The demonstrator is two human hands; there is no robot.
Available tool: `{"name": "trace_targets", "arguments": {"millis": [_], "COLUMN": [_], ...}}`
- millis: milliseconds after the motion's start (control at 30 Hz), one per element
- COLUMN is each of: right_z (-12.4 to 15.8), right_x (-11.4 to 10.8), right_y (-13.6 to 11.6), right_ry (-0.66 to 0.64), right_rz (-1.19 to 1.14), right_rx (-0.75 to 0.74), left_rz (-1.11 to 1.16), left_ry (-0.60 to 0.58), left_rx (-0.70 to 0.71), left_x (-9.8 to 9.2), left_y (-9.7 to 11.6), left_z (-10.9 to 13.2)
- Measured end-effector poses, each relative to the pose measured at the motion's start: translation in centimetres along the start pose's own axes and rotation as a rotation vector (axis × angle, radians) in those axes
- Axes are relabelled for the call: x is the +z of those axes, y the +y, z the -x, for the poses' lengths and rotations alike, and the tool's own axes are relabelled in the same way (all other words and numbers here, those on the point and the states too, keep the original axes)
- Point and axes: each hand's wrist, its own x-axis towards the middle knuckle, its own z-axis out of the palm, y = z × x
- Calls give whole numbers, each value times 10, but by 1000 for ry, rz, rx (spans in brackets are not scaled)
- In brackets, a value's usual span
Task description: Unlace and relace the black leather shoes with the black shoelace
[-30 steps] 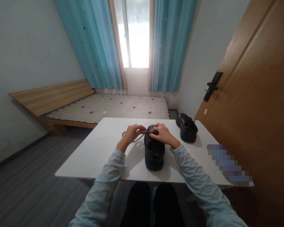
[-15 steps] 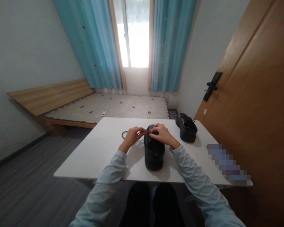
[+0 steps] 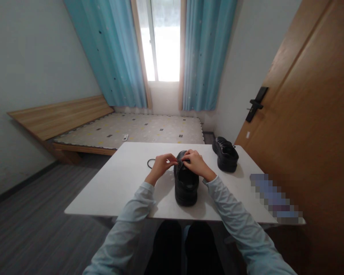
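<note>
A black shoe (image 3: 186,191) stands upright near the front edge of the white table, its opening toward me. My left hand (image 3: 162,165) is at the left side of its lacing, thumb and forefinger pinched on a shoelace. A loop of black shoelace (image 3: 149,163) lies on the table just left of that hand. Over the shoe's tongue and eyelets, my right hand (image 3: 195,161) has its fingers closed together from the right side. What its fingertips grip is too small and dark to make out.
A second black shoe (image 3: 227,154), laced, stands at the table's back right. A blurred-out bluish item (image 3: 275,198) lies along the right edge of the white table (image 3: 114,187). Beyond are a bed (image 3: 143,128) with a small white object (image 3: 125,137) and a wooden door (image 3: 309,114).
Both hands stay at the shoe's lacing with only slight finger shifts. The right fingertips have moved a little over the eyelets; the shoe has stayed in place.
</note>
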Motion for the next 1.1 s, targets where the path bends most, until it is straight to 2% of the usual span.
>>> {"name": "trace_targets", "arguments": {"millis": [233,333,433,500,600,667,733,867,1100], "right_z": [2,4,5,5,5,5,5,6,11], "right_x": [3,2,1,1,2,3,2,-3,-21], "right_y": [-6,-9,-9,-8,-6,-5,-5,-3,10], "right_ry": [24,44,49,57,60,58,59,64,54], "right_rz": [47,55,61,63,43,21,3,-38,-139], "right_rx": [40,45,32,29,39,40,45,61,-29], "left_rz": [24,38,-54,-168,-309,-365,-374,-200,224], "left_ry": [-1,-45,-78,-47,81,172,192,107,57], "left_rx": [-21,41,107,119,86,-9,-127,-227,-100], "left_x": [5,0,-8,-12,-12,-9,-5,3,10], "left_y": [3,4,1,-2,-5,-4,0,5,7], "left_z": [0,1,2,2,2,0,-2,-7,-9]}}
